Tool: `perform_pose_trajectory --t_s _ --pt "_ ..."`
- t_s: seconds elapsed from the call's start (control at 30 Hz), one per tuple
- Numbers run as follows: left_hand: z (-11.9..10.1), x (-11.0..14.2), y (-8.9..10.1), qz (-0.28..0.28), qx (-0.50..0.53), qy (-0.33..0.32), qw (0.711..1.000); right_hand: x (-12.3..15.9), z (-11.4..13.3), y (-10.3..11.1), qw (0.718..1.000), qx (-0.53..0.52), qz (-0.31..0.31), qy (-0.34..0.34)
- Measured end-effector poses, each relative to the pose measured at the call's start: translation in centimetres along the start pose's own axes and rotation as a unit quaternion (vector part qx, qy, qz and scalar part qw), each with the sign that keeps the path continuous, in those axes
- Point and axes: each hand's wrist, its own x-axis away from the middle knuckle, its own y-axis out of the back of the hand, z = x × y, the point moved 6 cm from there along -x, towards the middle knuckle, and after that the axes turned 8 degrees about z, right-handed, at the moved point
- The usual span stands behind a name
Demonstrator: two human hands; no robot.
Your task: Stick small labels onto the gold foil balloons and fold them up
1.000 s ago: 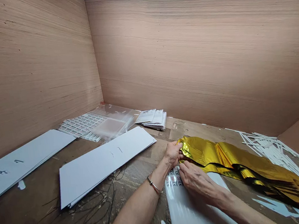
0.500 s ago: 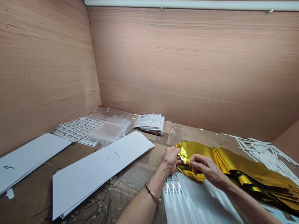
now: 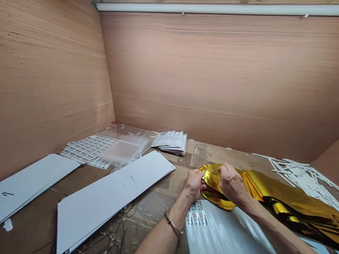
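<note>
A pile of shiny gold foil pieces (image 3: 291, 201) lies across the right of the worn table. My left hand (image 3: 194, 184) pinches the near left end of the foil, fingers closed on it. My right hand (image 3: 231, 184) is curled over the same end from above, gripping the gold foil and lifting its edge. Just below both hands lies a glossy white sheet (image 3: 219, 239) with a small row of printed marks at its top edge.
A stack of long white boards (image 3: 110, 195) lies left of my hands, another white stack (image 3: 20, 189) at the far left. Printed label sheets (image 3: 86, 149), clear plastic bags (image 3: 125, 146) and leaflets (image 3: 171, 140) sit by the back wall. White sticks (image 3: 310, 180) lie at right.
My right hand has risen from the white sheet onto the end of the gold foil and closed over it. The foil's end has lifted and curled. My left hand has stayed in place.
</note>
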Motion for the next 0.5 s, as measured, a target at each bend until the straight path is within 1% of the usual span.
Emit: perform_pose_trajectory --t_s 0.13,0.27,0.4,0.5 --pt "0.2 -0.2 0.1 -0.005 0.003 0.001 1.0 -0.1 0.8 0.0 0.996 0.086 0.001 0.007" --pt "0.1 -0.2 0.2 -0.011 0.007 -0.007 1.0 -0.3 1.8 0.3 0.991 0.124 0.0 0.04" --pt "0.1 -0.2 0.3 -0.011 0.008 -0.01 1.0 0.0 3.1 -0.1 0.99 0.117 0.007 0.079" --pt "0.3 -0.3 0.5 -0.017 0.021 -0.01 1.0 0.3 3.8 -0.5 0.993 0.066 0.024 0.098"
